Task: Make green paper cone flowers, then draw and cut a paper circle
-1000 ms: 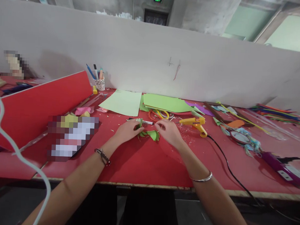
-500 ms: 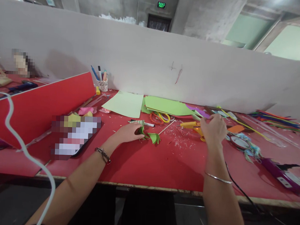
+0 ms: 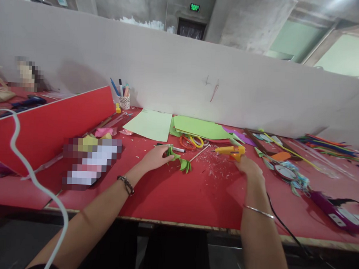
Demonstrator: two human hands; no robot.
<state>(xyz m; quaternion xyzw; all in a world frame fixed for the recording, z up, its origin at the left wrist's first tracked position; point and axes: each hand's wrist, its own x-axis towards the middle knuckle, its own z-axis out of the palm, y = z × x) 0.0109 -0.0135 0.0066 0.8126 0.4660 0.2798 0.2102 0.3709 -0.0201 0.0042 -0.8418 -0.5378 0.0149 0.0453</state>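
My left hand is closed around one end of a curled, fanned green paper piece, just above the red tabletop. The rest of the paper stretches out to the right of my fingers. On the right, my right hand is wrapped round the grip of a yellow hot glue gun, whose nozzle points left. The hand hides most of the grip. Between the two hands lie a thin wooden stick and scattered white scraps. A white-barrelled marker rests behind the green paper.
Green paper sheets lie by the pale partition. A pen cup stands back left, near a red board. To the right are a purple device, pipe cleaners and a black cable.
My right hand has come down from behind the glue gun and taken its grip. The gun is raised slightly. My left hand keeps the green paper in almost the same place.
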